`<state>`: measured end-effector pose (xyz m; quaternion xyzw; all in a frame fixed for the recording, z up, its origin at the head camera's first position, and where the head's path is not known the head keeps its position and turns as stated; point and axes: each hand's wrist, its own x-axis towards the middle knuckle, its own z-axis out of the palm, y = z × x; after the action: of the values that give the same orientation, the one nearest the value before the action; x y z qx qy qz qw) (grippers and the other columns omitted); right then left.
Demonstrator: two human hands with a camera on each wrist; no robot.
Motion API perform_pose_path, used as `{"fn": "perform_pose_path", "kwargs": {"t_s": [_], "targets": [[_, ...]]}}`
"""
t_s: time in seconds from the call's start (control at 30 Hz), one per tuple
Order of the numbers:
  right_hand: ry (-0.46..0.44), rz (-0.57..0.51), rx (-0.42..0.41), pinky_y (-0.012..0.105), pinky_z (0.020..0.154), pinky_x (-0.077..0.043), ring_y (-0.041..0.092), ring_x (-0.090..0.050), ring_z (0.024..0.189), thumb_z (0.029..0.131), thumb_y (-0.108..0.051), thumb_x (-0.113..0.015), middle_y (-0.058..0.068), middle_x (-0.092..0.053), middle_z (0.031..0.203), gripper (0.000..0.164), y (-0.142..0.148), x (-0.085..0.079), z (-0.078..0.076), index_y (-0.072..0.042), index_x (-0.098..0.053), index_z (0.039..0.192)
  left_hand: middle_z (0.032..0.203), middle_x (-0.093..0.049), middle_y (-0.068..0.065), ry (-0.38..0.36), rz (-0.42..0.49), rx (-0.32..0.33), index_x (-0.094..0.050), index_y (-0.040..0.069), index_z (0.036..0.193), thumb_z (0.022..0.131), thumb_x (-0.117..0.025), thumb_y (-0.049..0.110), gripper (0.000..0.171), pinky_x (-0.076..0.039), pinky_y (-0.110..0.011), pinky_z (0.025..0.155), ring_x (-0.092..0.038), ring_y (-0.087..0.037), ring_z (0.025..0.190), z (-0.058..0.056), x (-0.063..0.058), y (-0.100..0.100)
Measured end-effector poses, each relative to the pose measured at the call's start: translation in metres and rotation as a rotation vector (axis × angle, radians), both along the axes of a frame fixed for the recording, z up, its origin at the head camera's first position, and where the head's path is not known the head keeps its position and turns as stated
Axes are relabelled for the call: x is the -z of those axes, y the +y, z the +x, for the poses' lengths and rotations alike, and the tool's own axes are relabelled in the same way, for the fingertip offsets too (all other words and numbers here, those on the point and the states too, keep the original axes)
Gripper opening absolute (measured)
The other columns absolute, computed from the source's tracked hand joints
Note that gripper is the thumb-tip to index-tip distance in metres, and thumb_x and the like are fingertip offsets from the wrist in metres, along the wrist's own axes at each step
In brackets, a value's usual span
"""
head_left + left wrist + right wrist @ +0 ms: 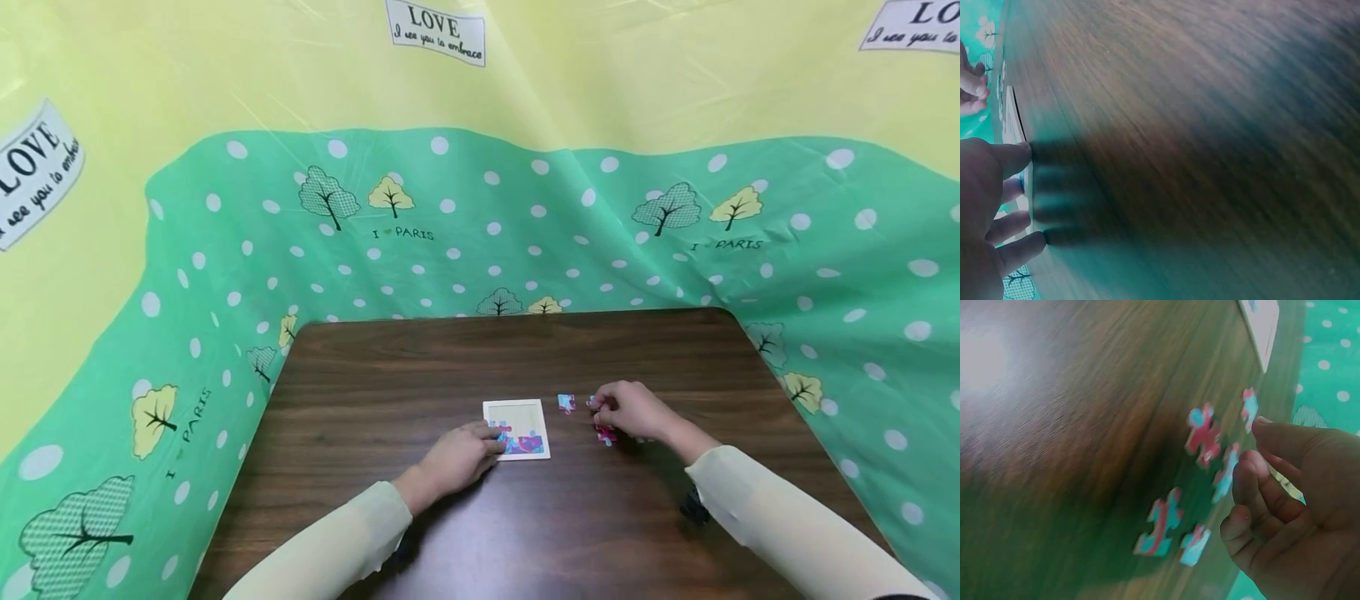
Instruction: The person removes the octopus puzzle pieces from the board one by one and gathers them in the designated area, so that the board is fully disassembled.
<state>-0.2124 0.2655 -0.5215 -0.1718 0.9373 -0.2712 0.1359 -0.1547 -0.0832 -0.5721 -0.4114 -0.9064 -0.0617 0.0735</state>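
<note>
A small square jigsaw tray [545, 429] with a pale rim lies on the table, pink and blue pieces [527, 444] fitted along its near part. My left hand [457, 457] rests its spread fingers on the tray's left side; in the left wrist view the fingertips [1025, 251] touch the rim. My right hand [633, 408] hovers over loose jigsaw pieces to the right, fingers bent and thumb apart from them. Nothing shows between them in the right wrist view. Under and beside that hand lie a pink piece [1202, 439], a blue-edged piece [1225, 473] and several others.
One loose piece [566, 403] lies between the tray and the right hand. Two more, a curved-stripe piece [1161, 525] and a pale blue piece [1195, 545], sit farther right. The dark wooden table [420, 358] meets a green and yellow patterned cloth [517, 242] behind.
</note>
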Motion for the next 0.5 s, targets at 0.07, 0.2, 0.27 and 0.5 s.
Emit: {"fn": "perform_pose_path", "kwargs": {"t_s": [0.07,0.2,0.27,0.5], "targets": [[0.013,0.006,-0.02,0.029,0.06,-0.048,0.01,-0.056,0.064,0.092,-0.013,-0.075,-0.003,-0.068,0.081,0.008,-0.01,-0.004,-0.003,-0.008,-0.075,0.099,0.13,-0.071,-0.002,0.005,0.002,-0.007,-0.078,0.021,0.12,0.099,-0.069,0.025,0.023,-0.054,-0.034,0.102,-0.066,-0.021,0.122,0.0,-0.001,-0.002],[0.003,0.009,-0.038,0.029,0.063,-0.047,0.01,-0.056,0.064,0.091,-0.014,-0.076,-0.004,-0.065,0.079,0.009,-0.034,-0.007,-0.01,-0.009,-0.075,0.098,0.131,-0.069,-0.002,-0.004,0.006,-0.01,-0.078,0.022,0.117,0.101,-0.066,0.026,0.021,-0.055,-0.035,0.101,-0.065,-0.02,0.123,0.0,-0.003,-0.003],[-0.001,0.007,-0.049,0.029,0.064,-0.048,0.01,-0.056,0.065,0.09,-0.015,-0.077,-0.004,-0.064,0.078,0.01,-0.046,-0.006,-0.012,-0.009,-0.075,0.098,0.13,-0.07,-0.002,0.0,0.005,-0.013,-0.079,0.023,0.115,0.102,-0.065,0.027,0.02,-0.055,-0.035,0.1,-0.065,-0.021,0.122,0.001,-0.003,-0.003],[-0.004,0.0,-0.102,0.031,0.068,-0.049,0.012,-0.056,0.071,0.09,-0.016,-0.077,-0.005,-0.064,0.08,0.011,-0.089,-0.005,-0.015,-0.011,-0.075,0.1,0.118,-0.071,0.003,0.081,-0.031,-0.007,-0.079,0.027,0.104,0.099,-0.066,0.023,0.014,-0.062,-0.034,0.08,-0.067,-0.017,0.11,0.006,0.001,-0.001]]}}
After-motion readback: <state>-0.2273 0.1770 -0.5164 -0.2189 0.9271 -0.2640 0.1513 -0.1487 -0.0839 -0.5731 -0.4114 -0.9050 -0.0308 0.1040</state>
